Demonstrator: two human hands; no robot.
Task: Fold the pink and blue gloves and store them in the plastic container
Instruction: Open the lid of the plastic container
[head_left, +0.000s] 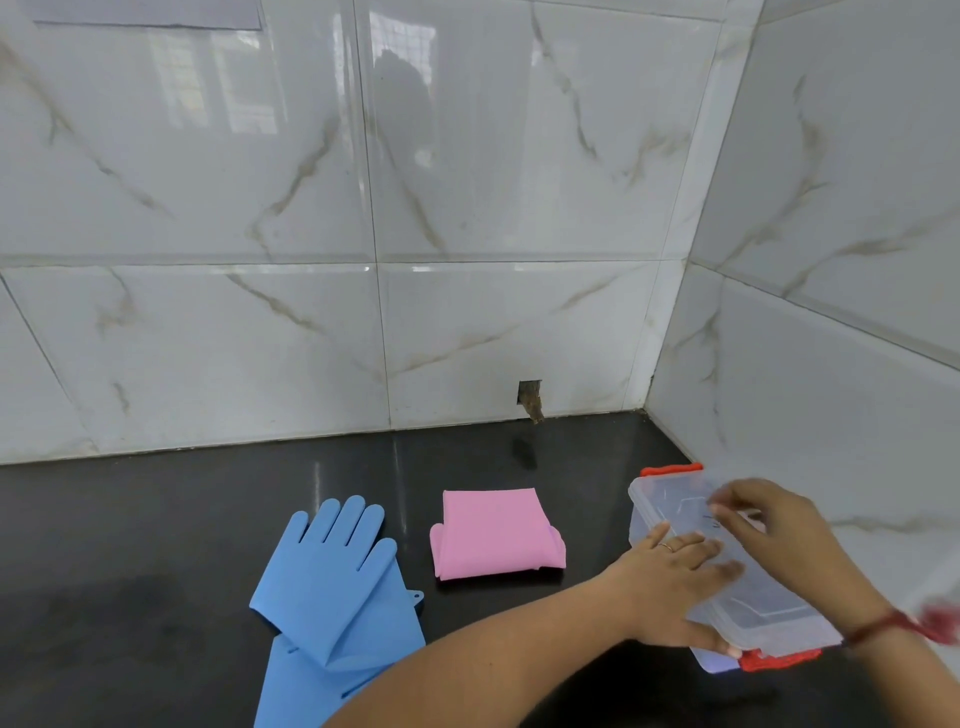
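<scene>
Head view: I see one frame, looking down at a black worktop (156, 519) in a tiled corner.
Container: clear plastic container (727, 566) with red latches, near the worktop's right edge, tilted, lid on.
Left grip: my left hand (675, 587) is spread flat against the container's near side, fingers open, thumb under its lower edge.
Right grip: my right hand (779, 525) rests on the lid, fingertips bent at its far part; how tightly it pinches I cannot tell.
Pink gloves: pink gloves (496, 535) folded into a flat packet, mid-worktop, just left of the container, untouched.
Blue gloves: blue gloves (332, 587) lying at the front edge, left of the pink, one partly folded over the other.
</scene>
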